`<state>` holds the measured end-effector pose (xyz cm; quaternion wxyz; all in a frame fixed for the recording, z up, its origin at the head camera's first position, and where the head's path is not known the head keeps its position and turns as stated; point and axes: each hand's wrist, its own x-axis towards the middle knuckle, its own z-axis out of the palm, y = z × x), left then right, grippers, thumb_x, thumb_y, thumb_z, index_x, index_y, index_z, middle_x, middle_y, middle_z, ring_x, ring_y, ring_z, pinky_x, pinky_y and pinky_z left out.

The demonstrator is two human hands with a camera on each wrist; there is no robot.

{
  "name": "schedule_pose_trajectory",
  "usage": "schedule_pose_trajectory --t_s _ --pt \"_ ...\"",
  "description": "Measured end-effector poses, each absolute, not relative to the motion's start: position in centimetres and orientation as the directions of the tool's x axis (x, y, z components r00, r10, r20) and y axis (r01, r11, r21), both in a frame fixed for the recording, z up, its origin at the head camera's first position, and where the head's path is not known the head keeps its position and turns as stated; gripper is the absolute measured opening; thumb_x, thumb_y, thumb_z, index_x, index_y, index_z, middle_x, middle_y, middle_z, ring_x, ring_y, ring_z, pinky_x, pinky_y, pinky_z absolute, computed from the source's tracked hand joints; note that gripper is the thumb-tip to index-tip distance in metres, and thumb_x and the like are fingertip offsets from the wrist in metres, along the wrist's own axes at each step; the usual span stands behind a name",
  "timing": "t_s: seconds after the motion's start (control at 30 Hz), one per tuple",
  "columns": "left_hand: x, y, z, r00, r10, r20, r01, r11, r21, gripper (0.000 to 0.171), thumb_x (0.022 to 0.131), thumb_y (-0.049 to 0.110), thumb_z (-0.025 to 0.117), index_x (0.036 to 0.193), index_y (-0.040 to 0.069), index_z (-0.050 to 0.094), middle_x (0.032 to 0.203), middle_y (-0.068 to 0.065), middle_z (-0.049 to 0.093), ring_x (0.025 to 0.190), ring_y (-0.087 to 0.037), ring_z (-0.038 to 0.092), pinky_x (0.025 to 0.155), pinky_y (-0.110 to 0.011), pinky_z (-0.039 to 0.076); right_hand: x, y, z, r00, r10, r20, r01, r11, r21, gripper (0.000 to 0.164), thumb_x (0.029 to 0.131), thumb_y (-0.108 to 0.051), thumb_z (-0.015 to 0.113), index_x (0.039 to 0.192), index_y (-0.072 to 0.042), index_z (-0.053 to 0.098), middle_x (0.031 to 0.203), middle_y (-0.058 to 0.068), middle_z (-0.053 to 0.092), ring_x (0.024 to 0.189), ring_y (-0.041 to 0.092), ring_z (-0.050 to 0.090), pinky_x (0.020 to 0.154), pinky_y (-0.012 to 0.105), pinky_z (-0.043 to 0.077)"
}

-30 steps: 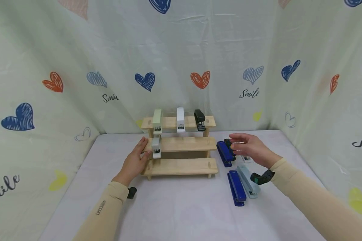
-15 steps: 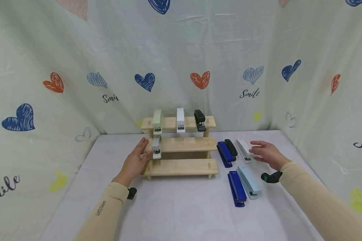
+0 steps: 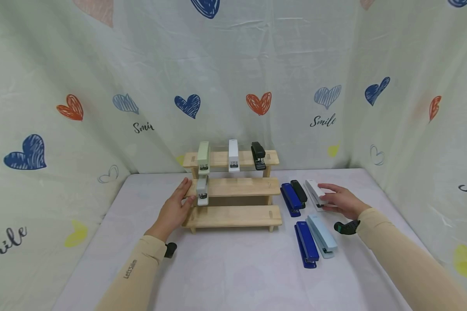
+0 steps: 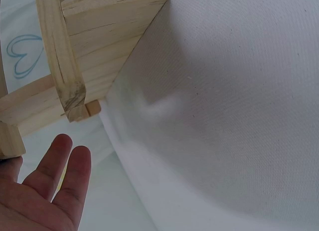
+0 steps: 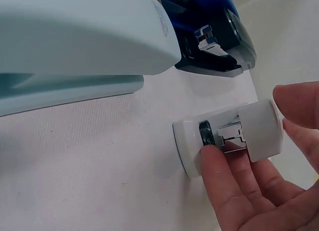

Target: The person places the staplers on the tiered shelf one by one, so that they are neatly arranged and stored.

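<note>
My right hand (image 3: 344,202) is at the white stapler (image 3: 314,192) on the right of the table. In the right wrist view its thumb and fingers pinch the sides of this white stapler (image 5: 259,131) near the front end. My left hand (image 3: 176,211) touches the left end of the three-step wooden rack (image 3: 233,216), its fingers extended in the left wrist view. On the rack's top step stand a light green stapler (image 3: 203,156), a white stapler (image 3: 233,154) and a black stapler (image 3: 258,154). A greyish-white stapler (image 3: 202,190) sits at the middle step's left.
Left of the gripped stapler lie a blue stapler (image 3: 291,198) and a black stapler (image 3: 299,193), side by side. Nearer are another blue stapler (image 3: 306,244) and a light blue stapler (image 3: 321,235). A patterned curtain (image 3: 225,65) hangs behind the table.
My right hand has moved from above the black stapler rightward, then in to the white stapler, and now grips it. The left hand stays at the rack.
</note>
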<state>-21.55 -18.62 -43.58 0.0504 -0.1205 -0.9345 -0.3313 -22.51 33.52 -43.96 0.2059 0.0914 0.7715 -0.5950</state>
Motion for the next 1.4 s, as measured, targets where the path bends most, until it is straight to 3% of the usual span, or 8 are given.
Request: schedule_pose_trajectory --t_s 0.53,0.9,1.4 --pt "-21.5 -18.7 -43.6 -0.962 0.205 0.178 0.272 0.749 0.604 0.060 0.107 0.027 0.050 0.158 0.008 0.027 0.165 -0.008 0.017 0.136 -0.039 0.042 0.108 -0.059 0.033 -23.1 34.2 -45.1 -0.899 -0.165 -0.406 0.396 0.093 -0.914 0.060 0.102 0.001 0.046 0.157 -0.002 0.024 0.164 0.023 0.001 0.143 0.045 0.022 0.108 0.052 0.035" --pt "-21.6 -18.7 -43.7 -0.964 0.198 0.177 0.265 0.754 0.600 0.059 0.107 0.026 0.050 0.158 0.007 0.028 0.165 -0.007 0.018 0.134 -0.039 0.044 0.107 -0.059 0.035 -23.2 34.0 -45.7 -0.908 -0.116 -0.403 0.402 0.033 -0.915 0.061 0.101 0.003 0.047 0.158 -0.003 0.025 0.165 0.021 0.000 0.142 0.041 0.021 0.106 0.048 0.039" --pt "-21.5 -18.8 -43.5 -0.960 0.200 0.195 0.279 0.750 0.600 0.059 0.107 0.027 0.051 0.157 0.006 0.029 0.164 -0.009 0.019 0.138 -0.040 0.039 0.108 -0.059 0.033 -20.4 34.1 -41.9 -0.923 -0.073 -0.378 0.379 -0.007 -0.925 0.061 0.106 -0.004 0.042 0.160 -0.009 0.015 0.166 0.015 -0.005 0.146 0.037 0.014 0.108 0.044 0.036"
